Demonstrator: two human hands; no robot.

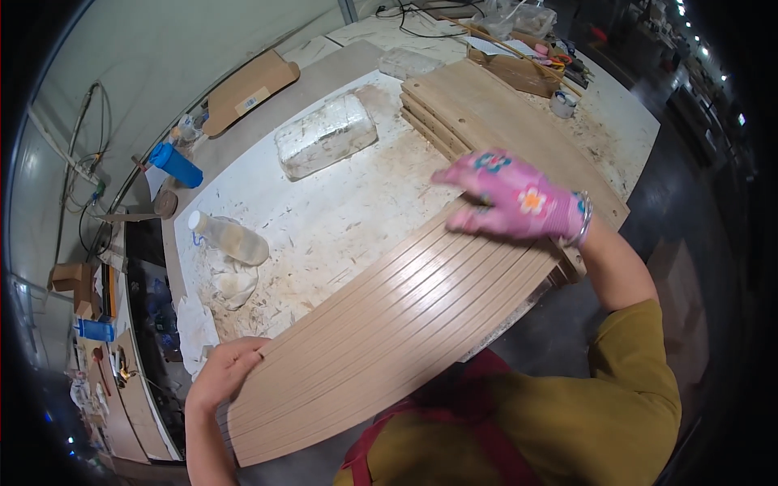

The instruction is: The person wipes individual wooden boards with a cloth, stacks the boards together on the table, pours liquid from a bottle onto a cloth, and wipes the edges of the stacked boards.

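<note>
A long wood-coloured panel with parallel grooves (397, 304) lies slantwise across the near side of the table, its left end jutting out past the edge. My bare left hand (227, 368) grips the panel's left end, fingers bent over its far edge. Above the panel's far right end is my right hand (515, 198), in a pink flowered glove, thumb and fingers apart and slightly blurred. Nothing shows between those fingers. Just beyond it rests a stack of plain wooden boards (486, 101), partly hidden by the glove and forearm.
On the white table (324, 235) stands a block wrapped in clear film (326, 136). A white-capped plastic bottle (231, 239) leans on a crumpled white cloth (235, 283). Farther left is a blue bottle (176, 164). A tape roll (562, 104) and a cardboard box of tools (515, 69) are at the far right.
</note>
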